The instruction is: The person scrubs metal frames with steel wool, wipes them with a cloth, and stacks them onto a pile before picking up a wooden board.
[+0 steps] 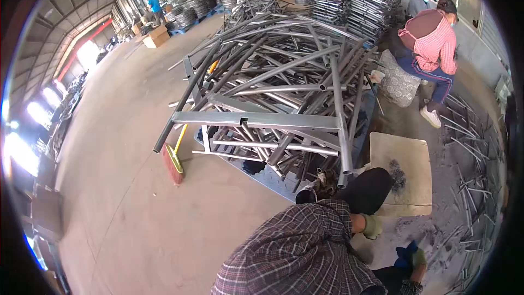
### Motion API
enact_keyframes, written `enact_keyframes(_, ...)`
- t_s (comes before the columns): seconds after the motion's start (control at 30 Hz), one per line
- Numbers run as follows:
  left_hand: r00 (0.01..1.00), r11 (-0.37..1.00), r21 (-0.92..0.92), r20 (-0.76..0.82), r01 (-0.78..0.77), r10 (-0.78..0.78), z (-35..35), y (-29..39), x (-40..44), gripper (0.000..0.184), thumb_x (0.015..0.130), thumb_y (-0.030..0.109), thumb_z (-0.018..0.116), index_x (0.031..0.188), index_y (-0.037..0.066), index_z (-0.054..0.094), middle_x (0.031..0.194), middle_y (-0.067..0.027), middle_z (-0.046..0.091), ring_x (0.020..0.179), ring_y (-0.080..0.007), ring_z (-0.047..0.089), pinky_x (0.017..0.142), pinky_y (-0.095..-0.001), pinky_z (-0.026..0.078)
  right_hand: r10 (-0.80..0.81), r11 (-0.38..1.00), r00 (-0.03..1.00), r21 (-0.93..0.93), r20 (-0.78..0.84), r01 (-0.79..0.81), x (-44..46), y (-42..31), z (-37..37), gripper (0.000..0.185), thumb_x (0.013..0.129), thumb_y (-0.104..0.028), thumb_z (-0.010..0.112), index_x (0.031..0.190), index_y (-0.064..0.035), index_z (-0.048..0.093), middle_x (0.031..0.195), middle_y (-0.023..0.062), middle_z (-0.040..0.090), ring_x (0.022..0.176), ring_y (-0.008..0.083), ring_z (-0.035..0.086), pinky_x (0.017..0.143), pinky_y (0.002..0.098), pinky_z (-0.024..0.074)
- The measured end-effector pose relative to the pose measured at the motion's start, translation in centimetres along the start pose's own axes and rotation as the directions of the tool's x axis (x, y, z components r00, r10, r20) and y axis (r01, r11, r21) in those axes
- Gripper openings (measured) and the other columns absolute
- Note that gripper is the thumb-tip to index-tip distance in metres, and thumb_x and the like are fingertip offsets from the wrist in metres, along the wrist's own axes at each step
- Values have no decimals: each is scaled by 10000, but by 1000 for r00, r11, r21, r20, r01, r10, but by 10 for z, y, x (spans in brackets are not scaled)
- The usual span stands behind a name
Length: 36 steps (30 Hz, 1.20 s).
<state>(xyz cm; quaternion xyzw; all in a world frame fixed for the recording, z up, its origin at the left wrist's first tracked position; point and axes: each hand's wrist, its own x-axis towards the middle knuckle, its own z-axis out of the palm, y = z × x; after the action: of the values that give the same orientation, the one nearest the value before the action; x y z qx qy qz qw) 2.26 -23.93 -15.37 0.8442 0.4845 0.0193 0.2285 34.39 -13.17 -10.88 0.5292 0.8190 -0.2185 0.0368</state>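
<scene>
My left hand (373,226), in a pale green glove, hangs beside my bent dark knee, near the lower edge of a flat cardboard sheet (401,155). Its fingers are too small and blurred to make out. My right hand (419,258), also in a greenish glove, is low at the right, against a dark blue cloth-like item (405,253). Whether it grips that item or only overlaps it in view, I cannot tell. A dark powdery patch (397,176) lies on the cardboard. My plaid sleeve (305,229) fills the bottom middle.
A big heap of metal tubes (284,76) sits on a metal plate (267,180) ahead. A broom (173,161) leans against it. Loose tubes (472,186) litter the right floor. A person in a checked shirt (434,43) sits bent over nearby. Stacked metal frames (371,8) stand behind.
</scene>
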Motion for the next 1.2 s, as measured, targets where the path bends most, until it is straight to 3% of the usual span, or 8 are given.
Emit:
enact_keyframes(0.3,999,1000,-16,-37,1,-1,20,-1,10,317,788,319,610,860,36,733,849,-193,694,819,-380,665,757,-496,508,3,999,1000,48,-9,-2,-11,1,6,361,862,-400,626,935,-48,662,953,201,680,778,369,649,683,438,500)
enact_keyframes(0.5,998,1000,23,67,-14,13,16,1,11,323,780,307,585,919,63,745,910,-163,709,868,-357,673,782,-483,509,-14,997,1000,69,-19,15,-22,-4,8,373,862,-410,624,925,-45,664,954,203,679,764,370,646,682,436,499)
enact_keyframes(0.77,991,986,-152,102,-69,85,13,0,9,315,843,339,574,935,58,682,942,-203,669,887,-404,634,788,-516,492,-25,999,1000,47,-7,25,-18,-11,-12,388,863,-423,621,912,-41,667,955,205,677,746,371,642,680,435,497)
enact_keyframes(0.83,977,995,-99,207,-22,43,-8,11,6,318,879,328,545,979,55,673,960,-199,669,893,-405,631,786,-509,496,117,991,981,42,157,-125,-25,-29,-34,517,870,-503,601,1221,-124,599,1082,205,660,984,388,629,826,461,492)
enact_keyframes(0.9,985,992,-97,145,-78,91,7,5,10,317,877,350,544,965,78,679,973,-182,675,896,-394,642,785,-512,502,221,975,954,-8,203,-224,-28,-40,-46,583,853,-552,597,1271,-145,576,1137,198,647,1031,394,616,868,467,482)
enact_keyframes(1.03,983,982,-164,145,-92,116,18,2,12,330,901,356,537,992,68,669,987,-183,671,918,-388,636,803,-497,499,121,989,982,72,148,-132,-20,-1,-19,631,832,-564,609,1287,-129,562,1149,173,657,1030,367,630,863,460,487)
enact_keyframes(1.1,985,974,-196,104,-112,135,18,2,14,327,905,351,538,994,67,671,995,-185,670,931,-385,633,814,-489,498,198,978,965,35,172,-207,-13,12,-4,563,858,-487,592,1329,-182,552,1130,163,665,1024,356,633,863,449,484)
enact_keyframes(1.2,982,981,-166,142,-101,125,6,11,13,322,907,336,541,1013,61,672,1017,-190,667,946,-383,629,825,-479,495,145,986,976,55,165,-156,-7,24,7,594,857,-520,586,1348,-189,530,1139,172,659,1023,363,629,848,455,483)
